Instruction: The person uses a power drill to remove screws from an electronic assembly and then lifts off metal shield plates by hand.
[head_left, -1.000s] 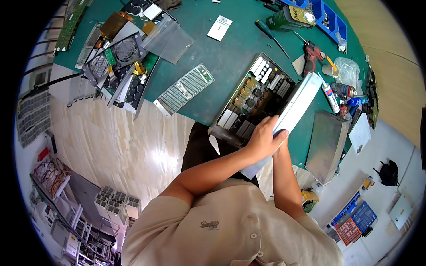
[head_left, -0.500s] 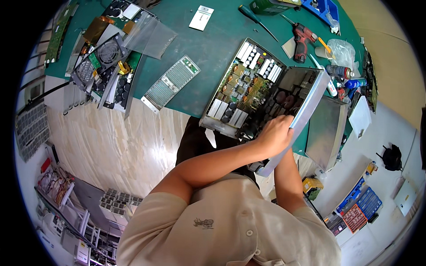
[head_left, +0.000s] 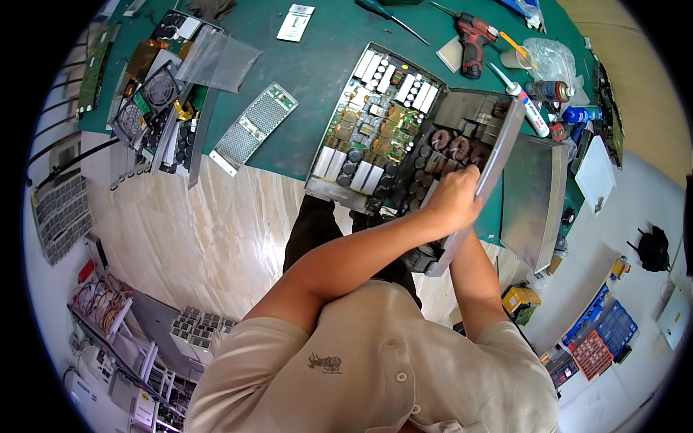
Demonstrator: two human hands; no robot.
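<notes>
A metal-cased electronics unit lies unfolded at the table's front edge. Its left half (head_left: 372,119) rests flat, showing a circuit board with white blocks and black capacitors. The right half (head_left: 498,155) stands tilted up beside it, with copper coils and capacitors on its inner face. My left hand (head_left: 455,200) reaches across and is closed over that half's raised edge. My right forearm (head_left: 476,278) runs up behind the same half, which hides my right hand and its fingers. A perforated metal plate (head_left: 254,126) lies to the left.
At the far left are stacked electronic parts with fans (head_left: 160,94). Beyond the unit lie a screwdriver (head_left: 393,20) and a red power drill (head_left: 473,43). A white tube (head_left: 530,112), spray can (head_left: 550,92) and metal cover (head_left: 533,198) sit at the right.
The raised half has swung farther open, so more of its coils and capacitors show. My left hand stays on its edge. The whole view has shifted slightly.
</notes>
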